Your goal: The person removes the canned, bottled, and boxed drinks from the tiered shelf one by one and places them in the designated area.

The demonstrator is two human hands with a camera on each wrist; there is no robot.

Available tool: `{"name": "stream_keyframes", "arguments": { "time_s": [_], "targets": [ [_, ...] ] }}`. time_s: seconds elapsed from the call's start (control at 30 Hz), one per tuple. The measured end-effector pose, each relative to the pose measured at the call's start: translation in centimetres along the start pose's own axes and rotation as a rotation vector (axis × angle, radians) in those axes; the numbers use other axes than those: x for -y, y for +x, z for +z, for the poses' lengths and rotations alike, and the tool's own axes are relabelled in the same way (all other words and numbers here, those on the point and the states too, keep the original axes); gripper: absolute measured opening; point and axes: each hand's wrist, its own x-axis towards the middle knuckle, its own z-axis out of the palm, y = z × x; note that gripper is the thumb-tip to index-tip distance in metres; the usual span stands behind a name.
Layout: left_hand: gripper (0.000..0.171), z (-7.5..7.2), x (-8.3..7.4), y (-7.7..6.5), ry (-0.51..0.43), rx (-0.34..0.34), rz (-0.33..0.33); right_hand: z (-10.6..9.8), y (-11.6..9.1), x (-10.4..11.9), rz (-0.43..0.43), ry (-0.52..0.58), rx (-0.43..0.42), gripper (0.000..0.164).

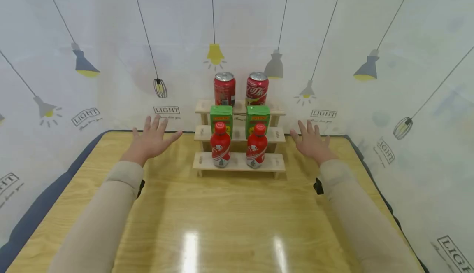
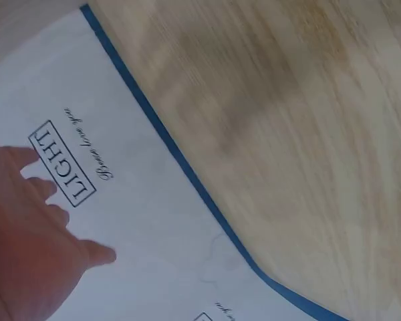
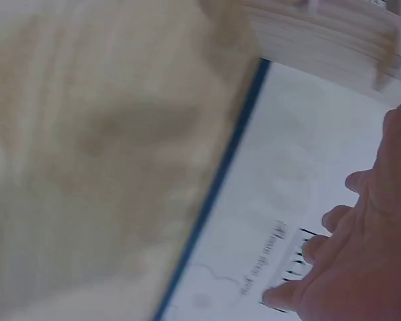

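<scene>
A three-step wooden rack (image 1: 238, 164) stands at the back middle of the table. Two red soda cans (image 1: 224, 89) occupy its top step, with two green drink cartons (image 1: 258, 116) on the middle one. On the lowest step are two red bottles (image 1: 221, 147) with red caps. My left hand (image 1: 149, 139), fingers spread and holding nothing, is left of the rack over the table's back edge. To the right of the rack, my right hand (image 1: 312, 143) also has its fingers spread with nothing in it. Both hands appear in their wrist views against the white printed backdrop.
A wooden table (image 1: 229, 207) with a dark blue edge (image 1: 48, 211) lies in front. White sheeting (image 1: 244, 13) printed with hanging lamps and "LIGHT" labels rises behind it and along both sides. Light reflects off the table's near part.
</scene>
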Motion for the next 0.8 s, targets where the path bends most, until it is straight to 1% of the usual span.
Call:
{"name": "stream_keyframes", "arguments": {
  "time_s": [0.1,0.17,0.23,0.3,0.43,0.57,0.7,0.8],
  "targets": [
    [0.108,-0.2,-1.1,-0.6,0.005,0.076,0.039,-1.7,0.0,1.0,-0.035,0.008,0.003,0.095],
    [0.106,0.0,-2.2,-1.1,0.015,0.124,0.067,-3.5,-0.1,2.1,-0.062,0.025,0.023,0.09],
    [0.104,0.4,-3.4,-1.5,0.018,0.152,0.092,-5.4,-0.1,3.4,-0.094,0.045,0.023,0.088],
    [0.107,1.2,-4.4,-1.6,0.024,0.16,0.112,-7.2,0.1,4.5,-0.119,0.067,0.02,0.087],
    [0.119,3.2,-6.2,-1.7,0.042,0.163,0.134,-10.0,0.6,7.2,-0.122,0.105,0.018,0.093],
    [0.133,5.0,-7.2,-1.7,0.057,0.143,0.135,-12.1,0.6,10.5,-0.113,0.142,0.026,0.092],
    [0.14,6.2,-7.8,-1.4,0.057,0.097,0.137,-12.7,1.0,13.2,-0.123,0.238,0.025,0.092],
    [0.141,6.9,-7.9,-1.4,0.053,0.073,0.132,-12.3,1.7,15.2,-0.127,0.336,0.034,0.096]
  ]
}}
